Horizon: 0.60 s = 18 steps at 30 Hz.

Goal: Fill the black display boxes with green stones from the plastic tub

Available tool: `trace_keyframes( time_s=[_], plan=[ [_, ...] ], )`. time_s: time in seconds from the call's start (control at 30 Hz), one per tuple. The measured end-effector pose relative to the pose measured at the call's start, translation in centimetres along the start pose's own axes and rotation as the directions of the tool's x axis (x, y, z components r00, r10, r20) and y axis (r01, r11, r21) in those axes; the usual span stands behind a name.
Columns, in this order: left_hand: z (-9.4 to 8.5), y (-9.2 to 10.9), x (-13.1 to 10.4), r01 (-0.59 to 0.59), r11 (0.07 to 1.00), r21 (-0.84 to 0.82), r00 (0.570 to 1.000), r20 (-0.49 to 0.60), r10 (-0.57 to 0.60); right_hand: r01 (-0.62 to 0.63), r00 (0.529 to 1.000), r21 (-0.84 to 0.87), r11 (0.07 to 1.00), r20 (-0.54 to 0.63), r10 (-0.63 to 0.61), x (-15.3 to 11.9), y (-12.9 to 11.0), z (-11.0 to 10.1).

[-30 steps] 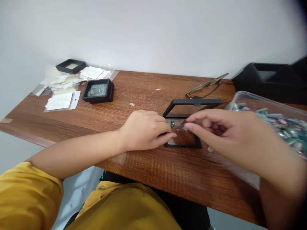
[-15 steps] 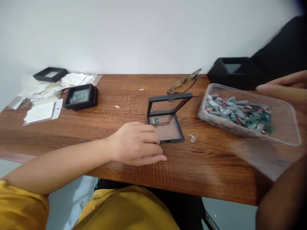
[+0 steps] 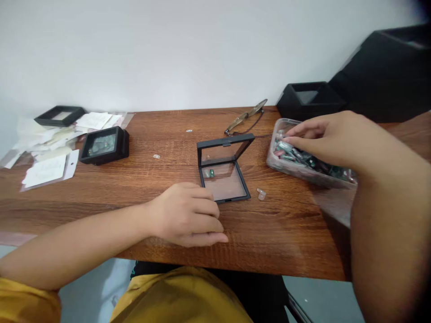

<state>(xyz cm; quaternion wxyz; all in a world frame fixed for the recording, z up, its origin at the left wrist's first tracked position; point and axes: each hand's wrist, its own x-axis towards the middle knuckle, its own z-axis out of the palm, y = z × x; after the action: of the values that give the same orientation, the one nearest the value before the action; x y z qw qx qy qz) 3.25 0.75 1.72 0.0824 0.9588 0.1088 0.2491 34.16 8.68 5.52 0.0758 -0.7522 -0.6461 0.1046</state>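
My right hand (image 3: 332, 137) is over the clear plastic tub (image 3: 279, 172), with thumb and fingertips drawn together at its left end. The tub holds a heap of glossy green, pink and clear press-on nails (image 3: 296, 154). Whether a nail sits between the fingertips is hard to see. My left hand (image 3: 188, 215) lies palm down, fingers loosely bent, at the front left corner of a thin black display frame (image 3: 243, 179), covering that corner. The frame stands open with its lid tilted up. Inside, toward the left, lie a green nail (image 3: 212, 173) and a pale one (image 3: 206, 173).
Clear nails (image 3: 261, 194) lie between frame and tub; small clear pieces (image 3: 156, 156) lie farther left. Eyeglasses (image 3: 245, 117) rest behind the frame. Black boxes (image 3: 105, 146) and white cards (image 3: 45, 170) are at left. Another black box (image 3: 308, 98) stands behind the tub.
My right hand has come in from the right edge and down to the nails in the tub. The left hand stays by the frame. The view has shifted slightly.
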Motion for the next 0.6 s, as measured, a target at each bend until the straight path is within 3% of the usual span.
trace_keyframes(
  time_s=[0.17, 0.4, 0.6],
  plan=[
    [0.3, -0.1, 0.1, -0.006, 0.999, -0.049, 1.0, 0.008, 0.007, 0.024, 1.0, 0.036, 0.999, 0.005, -0.024, 1.1, 0.4, 1.0],
    [0.3, -0.3, 0.0, 0.002, 0.997, -0.082, 1.0, 0.006, -0.002, 0.045, 0.999, 0.062, 0.997, -0.019, -0.043, 0.9, 0.8, 0.9],
    [0.3, -0.6, -0.1, 0.022, 0.995, -0.093, 1.0, -0.004, -0.023, 0.078, 0.997, 0.264, 0.961, -0.004, -0.08, 0.7, 2.2, -0.1]
  ],
)
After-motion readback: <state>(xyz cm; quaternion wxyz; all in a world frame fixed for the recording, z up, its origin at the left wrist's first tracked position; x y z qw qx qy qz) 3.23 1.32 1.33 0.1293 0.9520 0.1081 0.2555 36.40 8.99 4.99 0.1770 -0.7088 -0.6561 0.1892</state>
